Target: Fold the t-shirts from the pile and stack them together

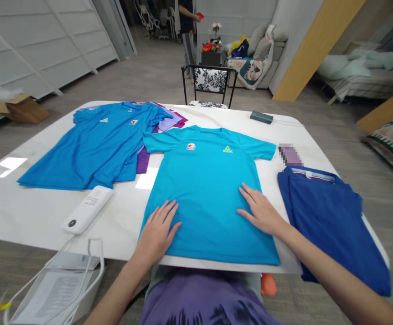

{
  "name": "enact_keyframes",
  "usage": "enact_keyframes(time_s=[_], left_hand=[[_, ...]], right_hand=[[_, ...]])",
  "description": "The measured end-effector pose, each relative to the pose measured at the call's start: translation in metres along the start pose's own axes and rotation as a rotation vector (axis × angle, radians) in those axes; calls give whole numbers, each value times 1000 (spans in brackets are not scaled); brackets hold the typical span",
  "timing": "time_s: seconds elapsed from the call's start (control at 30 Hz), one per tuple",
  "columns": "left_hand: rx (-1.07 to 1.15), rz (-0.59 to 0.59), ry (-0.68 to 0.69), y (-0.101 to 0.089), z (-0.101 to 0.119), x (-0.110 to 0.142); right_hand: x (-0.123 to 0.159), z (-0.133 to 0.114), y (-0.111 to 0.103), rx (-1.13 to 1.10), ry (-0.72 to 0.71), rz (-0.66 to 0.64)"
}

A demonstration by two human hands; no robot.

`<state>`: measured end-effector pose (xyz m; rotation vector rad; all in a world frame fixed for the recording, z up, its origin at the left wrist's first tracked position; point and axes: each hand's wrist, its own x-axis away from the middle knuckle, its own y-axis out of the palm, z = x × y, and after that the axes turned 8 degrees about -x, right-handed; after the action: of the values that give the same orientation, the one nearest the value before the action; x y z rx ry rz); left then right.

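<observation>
Turquoise T-shirt (206, 194): face up on the table (125, 216), collar at 12 o'clock, hem at 6 near the edge. Left hand (158, 232) at 8 o'clock, right hand (260, 210) at 4; both laid on the cloth, fingers extended, gripping nothing. Est. handling: light, limp, slightly slippery knit; not fragile, creases easily. Best holds: shoulder seams at 11 and 1, hem corners at 7 and 5.
</observation>
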<state>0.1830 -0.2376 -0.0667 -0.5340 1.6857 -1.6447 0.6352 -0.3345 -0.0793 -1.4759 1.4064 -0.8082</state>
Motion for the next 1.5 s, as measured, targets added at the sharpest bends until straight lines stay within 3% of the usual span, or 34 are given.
enact_keyframes(time_s=[0.07,0.13,0.23,0.3,0.37,0.5,0.6,0.7,0.8,0.9,1.0,1.1,1.17,1.23,1.3,1.4,1.5], left_hand=[[-69,23,-84,-4,-25,36],[-101,59,-216,-12,-40,66],[-112,92,-442,-26,-48,94],[-88,71,-542,-32,-45,103],[-32,34,-593,-35,-40,106],[122,23,-656,-35,-35,105],[259,37,-665,-33,-37,105],[379,67,-662,-31,-38,105],[517,132,-709,-28,-32,103],[683,201,-768,-29,-25,97],[767,247,-766,-36,-18,87],[794,300,-668,-47,-8,71],[826,337,-539,-56,3,57],[852,366,-376,-63,17,43],[852,376,-202,-69,34,31],[806,288,45,-73,60,16],[744,82,208,-67,77,4]], right_hand=[[22,-16,9,45,6,10],[21,-24,2,72,39,62],[-27,-48,-24,40,38,144],[-86,-78,-33,-38,-36,134],[-160,-117,-28,-144,-114,60],[-326,-190,21,-273,-131,-62],[-433,-229,62,-249,15,-62],[-504,-247,90,-220,149,-53],[-540,-247,107,-202,202,-96],[-557,-236,115,-248,204,-150],[-563,-220,110,-362,170,-146],[-559,-197,86,-514,196,-38],[-547,-173,60,-765,276,73],[-525,-140,29,-1026,360,191],[-493,-96,-2,-1098,424,309],[-427,-26,-36,-784,546,438],[-362,26,-47,-474,608,488]])
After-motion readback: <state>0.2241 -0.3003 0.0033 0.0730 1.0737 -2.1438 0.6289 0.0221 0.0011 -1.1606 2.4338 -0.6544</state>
